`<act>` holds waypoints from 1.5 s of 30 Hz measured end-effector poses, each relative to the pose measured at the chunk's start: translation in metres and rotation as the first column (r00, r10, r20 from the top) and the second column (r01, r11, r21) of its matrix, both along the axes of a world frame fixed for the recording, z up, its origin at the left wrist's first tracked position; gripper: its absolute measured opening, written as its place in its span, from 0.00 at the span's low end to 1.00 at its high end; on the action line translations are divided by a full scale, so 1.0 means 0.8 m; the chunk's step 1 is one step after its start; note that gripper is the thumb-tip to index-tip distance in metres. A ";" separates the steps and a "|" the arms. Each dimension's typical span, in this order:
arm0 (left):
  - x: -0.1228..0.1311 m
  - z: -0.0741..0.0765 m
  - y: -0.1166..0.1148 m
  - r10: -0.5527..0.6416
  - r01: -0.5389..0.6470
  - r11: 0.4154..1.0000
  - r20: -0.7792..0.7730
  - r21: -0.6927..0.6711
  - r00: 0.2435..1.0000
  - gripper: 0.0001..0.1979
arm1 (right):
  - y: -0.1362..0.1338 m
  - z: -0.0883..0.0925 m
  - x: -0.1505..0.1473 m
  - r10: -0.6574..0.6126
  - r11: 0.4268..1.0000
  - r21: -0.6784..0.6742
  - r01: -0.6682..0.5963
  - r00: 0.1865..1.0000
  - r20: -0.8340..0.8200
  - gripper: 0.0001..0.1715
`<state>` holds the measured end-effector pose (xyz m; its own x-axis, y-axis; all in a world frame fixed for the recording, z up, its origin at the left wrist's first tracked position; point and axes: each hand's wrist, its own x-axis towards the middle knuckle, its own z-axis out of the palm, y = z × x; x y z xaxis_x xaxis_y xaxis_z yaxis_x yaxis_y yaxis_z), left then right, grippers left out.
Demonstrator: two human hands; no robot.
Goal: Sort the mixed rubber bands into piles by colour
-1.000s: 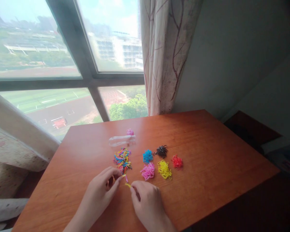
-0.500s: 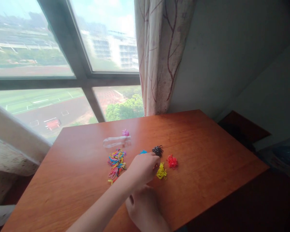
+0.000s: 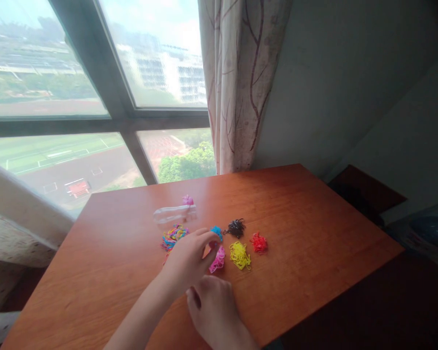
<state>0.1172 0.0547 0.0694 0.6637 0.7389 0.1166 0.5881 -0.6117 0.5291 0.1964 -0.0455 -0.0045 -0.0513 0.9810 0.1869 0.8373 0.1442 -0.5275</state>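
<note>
My left hand reaches in over the table, thumb and forefinger tips pinched together above the pink rubber bands; anything between them is too small to make out. Just behind the fingertips lies a small blue pile of rubber bands. My right hand rests on the table below, its fingers curled under and their tips hidden. A yellow pile of rubber bands lies to the right of the pink one. The mixed-colour pile of rubber bands is partly covered by my left hand.
Farther right sits a red pile of rubber bands, with a black pile behind the yellow. A clear plastic container lies toward the window beside a pink item. The wooden table meets a window and curtain.
My left hand has moved left, from beside the black and yellow piles to over the pink one. The pink, blue and yellow piles show more now. My right hand has barely moved.
</note>
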 end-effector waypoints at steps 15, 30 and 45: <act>-0.130 -0.075 -0.060 0.337 -0.353 0.934 0.206 0.049 0.919 0.06 | -0.005 0.000 0.001 0.018 0.996 0.085 -0.003 0.983 -0.182 0.11; -0.138 -0.076 -0.062 0.442 -0.443 0.894 0.027 0.064 0.896 0.10 | -0.047 -0.019 0.102 -0.105 0.963 0.232 0.139 0.983 -0.153 0.15; -0.139 -0.074 -0.061 0.445 -0.444 0.890 0.016 0.103 0.896 0.11 | -0.030 -0.014 0.166 -0.241 0.933 0.306 0.190 0.960 0.140 0.26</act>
